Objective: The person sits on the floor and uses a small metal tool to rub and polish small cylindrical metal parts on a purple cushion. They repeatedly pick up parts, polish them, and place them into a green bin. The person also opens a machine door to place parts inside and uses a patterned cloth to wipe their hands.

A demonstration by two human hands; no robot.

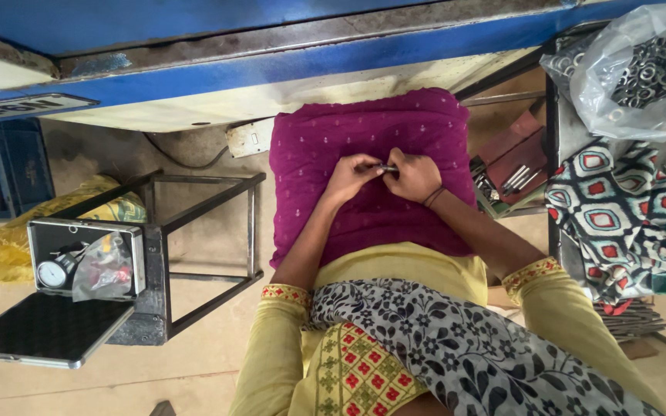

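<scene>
Purple cloth (pixel 364 146) over my lap, both hands meeting on it. Left hand (pixel 351 176) pinched narrow on one end of small metal pin (pixel 388 168), right hand (pixel 414 176) closed on other end. Pin tiny, maybe two pieces joined; cannot tell. Seems mid-fitting step. Next move needs steady grip, fine fingertip twist. Open case with dial gauge (pixel 54 273) on stand at left, untouched.

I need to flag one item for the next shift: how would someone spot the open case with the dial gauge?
Look left of the purple cloth on the person's lap, to the dark metal stand. On its near corner sits the open case, lid folded flat toward the viewer. Only it holds a round white dial and a crumpled clear bag.
</scene>
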